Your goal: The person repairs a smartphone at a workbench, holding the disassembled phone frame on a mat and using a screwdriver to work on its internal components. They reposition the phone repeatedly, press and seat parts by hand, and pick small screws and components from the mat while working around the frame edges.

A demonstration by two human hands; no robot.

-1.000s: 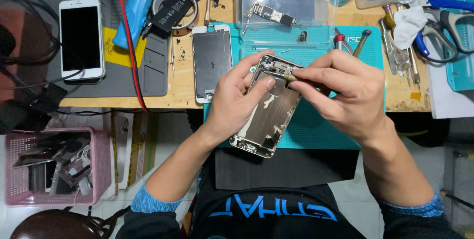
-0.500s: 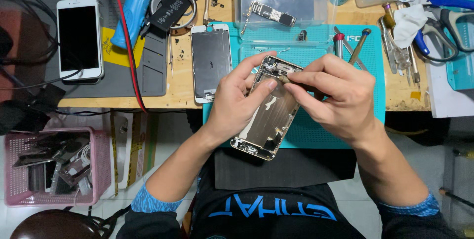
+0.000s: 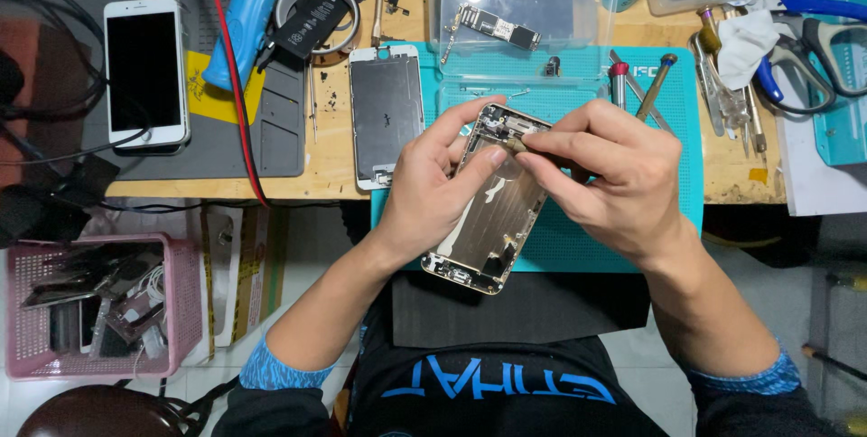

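Your left hand [image 3: 432,186] holds the opened phone shell [image 3: 492,207] tilted above the teal mat [image 3: 673,175], grip wrapped around its left edge, thumb pressed on the inner plate. Your right hand [image 3: 614,180] sits at the shell's top end, grip pinched together on a small part there; the part itself is too small to tell. A detached screen panel [image 3: 386,112] lies just left on the counter [image 3: 330,166]. A circuit board [image 3: 498,28] rests in the clear tray [image 3: 596,4] behind.
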